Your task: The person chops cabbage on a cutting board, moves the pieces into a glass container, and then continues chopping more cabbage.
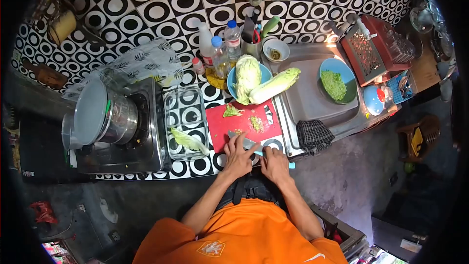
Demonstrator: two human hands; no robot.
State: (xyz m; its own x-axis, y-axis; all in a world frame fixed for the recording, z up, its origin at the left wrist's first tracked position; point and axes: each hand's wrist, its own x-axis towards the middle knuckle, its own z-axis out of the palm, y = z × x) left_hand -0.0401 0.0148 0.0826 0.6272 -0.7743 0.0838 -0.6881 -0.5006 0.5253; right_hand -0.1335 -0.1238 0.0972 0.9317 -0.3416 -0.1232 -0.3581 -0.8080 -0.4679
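Knife (258, 153) is gripped in the right hand (275, 164), left hand (238, 157) spread over its blade (248, 144); a blue bowl (337, 64) holds shredded greens (333, 86).

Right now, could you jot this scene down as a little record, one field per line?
Right hand: holding the knife by its handle
Left hand: at the blade; exact contact unclear
Board: red, with chopped greens on it
Dish: glass, left of the board, one leaf in it
Cabbage: in a blue bowl beyond the board
Sink: holds a bowl of shreds
Stove: left side, pot on top
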